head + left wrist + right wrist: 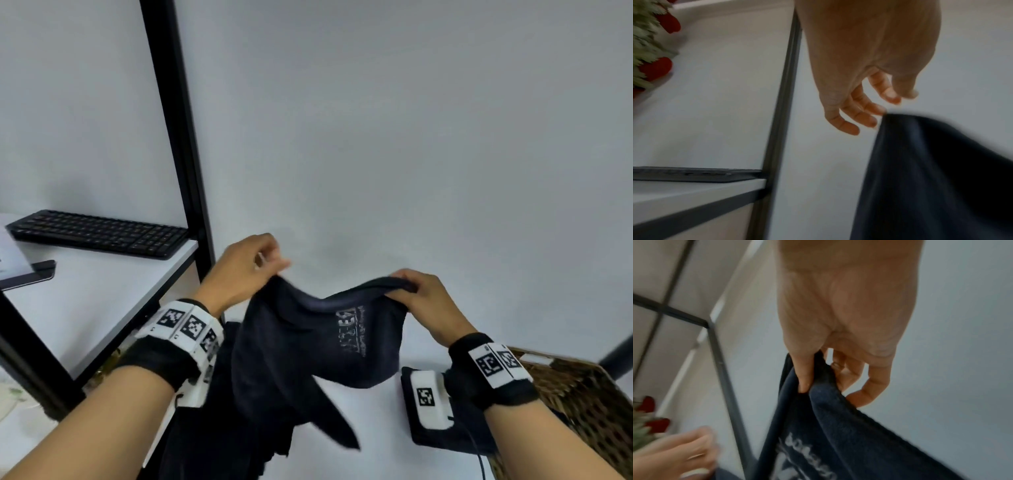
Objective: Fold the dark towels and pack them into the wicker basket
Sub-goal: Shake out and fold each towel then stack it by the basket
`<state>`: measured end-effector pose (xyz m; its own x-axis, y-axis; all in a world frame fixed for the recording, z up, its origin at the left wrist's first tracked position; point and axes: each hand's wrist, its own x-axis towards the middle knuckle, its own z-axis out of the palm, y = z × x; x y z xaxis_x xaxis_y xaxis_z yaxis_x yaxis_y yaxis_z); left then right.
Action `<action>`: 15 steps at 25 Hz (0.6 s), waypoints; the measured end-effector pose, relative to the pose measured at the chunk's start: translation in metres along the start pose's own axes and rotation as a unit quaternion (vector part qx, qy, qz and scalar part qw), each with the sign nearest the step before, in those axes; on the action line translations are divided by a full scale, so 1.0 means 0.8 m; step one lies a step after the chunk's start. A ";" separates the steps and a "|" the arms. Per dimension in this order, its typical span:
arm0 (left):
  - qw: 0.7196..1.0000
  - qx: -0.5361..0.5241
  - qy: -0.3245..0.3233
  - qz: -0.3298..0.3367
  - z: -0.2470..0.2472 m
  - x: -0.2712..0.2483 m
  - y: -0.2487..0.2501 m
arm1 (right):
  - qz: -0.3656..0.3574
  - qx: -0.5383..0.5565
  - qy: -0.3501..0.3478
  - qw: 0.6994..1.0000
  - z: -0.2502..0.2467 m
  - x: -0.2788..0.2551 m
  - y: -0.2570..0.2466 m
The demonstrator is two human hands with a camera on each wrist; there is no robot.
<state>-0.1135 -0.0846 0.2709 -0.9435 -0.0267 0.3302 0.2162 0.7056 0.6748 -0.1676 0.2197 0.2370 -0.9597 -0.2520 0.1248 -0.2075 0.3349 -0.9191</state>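
Head view shows the dark towel (pixel 308 342) hanging in the air between both hands, right hand (pixel 424 305) pinching its top edge, left hand (pixel 239 270) fingertips at the opposite corner, wicker basket (pixel 582 394) nearer the right hand

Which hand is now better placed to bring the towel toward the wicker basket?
Probably the right hand: it firmly pinches the dark towel edge, and the wicker basket lies on its side. The left hand barely touches its corner, on the far side.

Black keyboard (pixel 99 233) on white shelf (pixel 102 294), phone (pixel 30 275), black frame post (pixel 178 137)
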 end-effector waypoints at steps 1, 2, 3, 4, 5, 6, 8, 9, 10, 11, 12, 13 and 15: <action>0.999 -0.042 -0.026 0.003 0.018 0.000 0.020 | -0.018 -0.005 -0.031 0.999 0.008 0.006 -0.021; 0.995 -0.067 -0.067 0.006 0.037 0.002 0.043 | -0.032 -0.025 -0.059 0.997 0.017 0.011 -0.042; 0.992 -0.069 -0.104 0.011 0.055 0.006 0.061 | -0.044 -0.052 -0.071 0.995 0.026 0.016 -0.060; 0.991 -0.059 -0.122 0.022 0.069 0.012 0.076 | -0.056 -0.065 -0.070 0.994 0.033 0.020 -0.072; 0.991 -0.054 -0.119 0.034 0.077 0.020 0.085 | -0.060 -0.055 -0.061 0.995 0.037 0.022 -0.079; 0.992 -0.059 -0.104 0.040 0.078 0.027 0.087 | -0.054 -0.027 -0.054 0.997 0.038 0.023 -0.080; 0.992 -0.087 -0.087 0.030 0.072 0.037 0.081 | -0.025 0.024 -0.053 0.998 0.029 0.016 -0.066; 0.992 -0.098 -0.080 0.021 0.066 0.040 0.075 | -0.007 0.020 -0.066 0.998 0.022 0.011 -0.051; 0.992 -0.105 -0.073 0.012 0.062 0.042 0.068 | 0.015 0.001 -0.086 0.996 0.013 0.004 -0.031; 0.992 -0.112 -0.066 0.002 0.057 0.044 0.060 | 0.039 -0.030 -0.109 0.993 0.004 -0.002 -0.009; 0.991 -0.118 -0.059 -0.009 0.053 0.047 0.053 | 0.059 -0.068 -0.129 0.988 -0.007 -0.007 0.011; 0.990 -0.125 -0.052 -0.024 0.050 0.049 0.045 | 0.072 -0.099 -0.135 0.983 -0.019 -0.011 0.029; 0.987 -0.149 -0.024 -0.058 0.042 0.056 0.034 | 0.070 -0.142 -0.107 0.982 -0.040 -0.012 0.052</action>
<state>-0.1581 -0.0431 0.2820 -0.9754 -0.0561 0.2130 0.1641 0.4596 0.8728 -0.1733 0.2650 0.2093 -0.9267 -0.3605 -0.1058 -0.1492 0.6115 -0.7770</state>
